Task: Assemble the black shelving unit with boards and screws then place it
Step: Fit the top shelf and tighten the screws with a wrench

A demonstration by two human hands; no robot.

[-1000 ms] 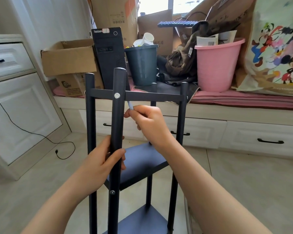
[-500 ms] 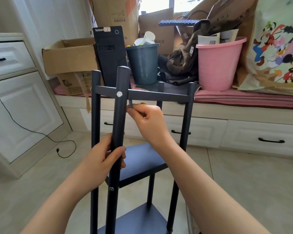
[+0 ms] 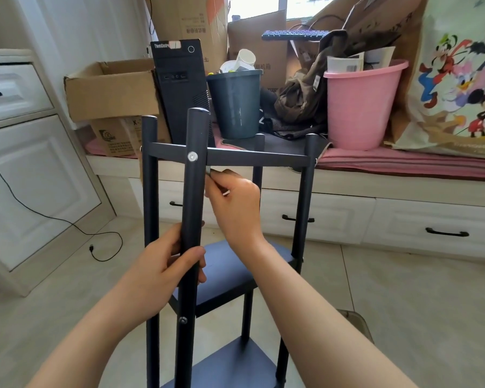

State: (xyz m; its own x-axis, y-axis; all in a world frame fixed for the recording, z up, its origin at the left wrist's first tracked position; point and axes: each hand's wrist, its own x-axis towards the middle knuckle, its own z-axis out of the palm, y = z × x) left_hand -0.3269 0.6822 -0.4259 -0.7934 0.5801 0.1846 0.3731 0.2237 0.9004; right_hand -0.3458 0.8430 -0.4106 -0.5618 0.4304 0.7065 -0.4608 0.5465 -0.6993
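The black shelving unit (image 3: 230,156) stands upright on the tiled floor (image 3: 420,289), just in front of the white drawers under the window bench, with three boards already sitting between its four posts. The left hand (image 3: 163,273) is wrapped around the nearest post (image 3: 192,219), about halfway up, steadying it. The right hand (image 3: 235,203) pinches a small metal tool (image 3: 211,172) just under the top board, beside the screw (image 3: 192,156). It looks light and stiff, tall and narrow, so likely tippy; the smooth round tubes may slip in a palm. For carrying, I'd grip two posts close under a board.
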